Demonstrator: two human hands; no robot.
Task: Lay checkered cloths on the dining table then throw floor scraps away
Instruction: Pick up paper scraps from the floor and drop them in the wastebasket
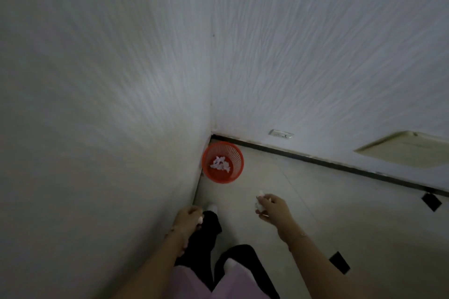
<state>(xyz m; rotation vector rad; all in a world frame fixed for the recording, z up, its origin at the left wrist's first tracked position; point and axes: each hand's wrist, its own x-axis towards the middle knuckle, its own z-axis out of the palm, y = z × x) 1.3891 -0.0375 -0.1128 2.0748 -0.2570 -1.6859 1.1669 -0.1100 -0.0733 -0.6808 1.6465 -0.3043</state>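
Left hand (188, 217) and right hand (273, 209) each clench paper scraps (259, 204); dropped early, they may miss the red basket (237, 172) at 12 o'clock.

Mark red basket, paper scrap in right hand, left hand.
red basket (235, 156): head view, inner mesh wall.
paper scrap (258, 205): head view, middle of white wad.
left hand (188, 218): head view, back of hand.

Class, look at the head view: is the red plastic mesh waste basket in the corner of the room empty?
No, crumpled white paper scraps lie on the bottom of the red plastic mesh waste basket.
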